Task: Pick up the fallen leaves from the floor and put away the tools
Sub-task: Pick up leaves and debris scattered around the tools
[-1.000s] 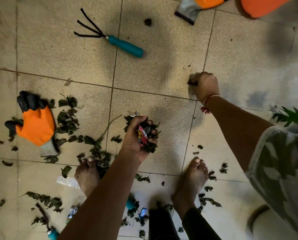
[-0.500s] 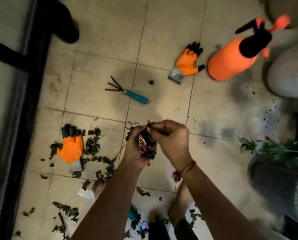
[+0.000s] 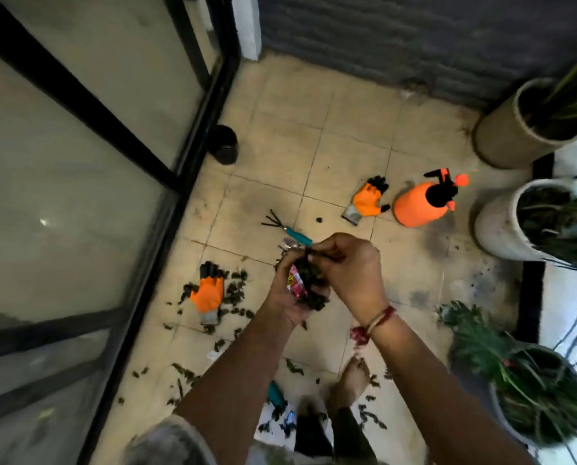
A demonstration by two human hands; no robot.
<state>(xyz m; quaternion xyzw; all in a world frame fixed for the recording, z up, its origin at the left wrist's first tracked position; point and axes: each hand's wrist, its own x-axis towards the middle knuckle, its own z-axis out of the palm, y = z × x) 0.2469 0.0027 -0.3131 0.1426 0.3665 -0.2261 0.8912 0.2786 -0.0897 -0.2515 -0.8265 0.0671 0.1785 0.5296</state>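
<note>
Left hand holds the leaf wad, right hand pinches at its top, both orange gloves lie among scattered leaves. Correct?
Only one orange glove lies among scattered leaves; the head view shows the other glove on bare tile beside the orange sprayer. The left hand holds the leaf wad, the right hand pinches at its top.

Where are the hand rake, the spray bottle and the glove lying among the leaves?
hand rake (image 3: 297, 235): head view, teal handle.
spray bottle (image 3: 416, 211): head view, orange body.
glove among the leaves (image 3: 208, 295): head view, orange part.

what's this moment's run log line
left hand grips bunch of dark fallen leaves | right hand pinches thin dark twig | teal-handled black hand rake on beige tiled floor
</note>
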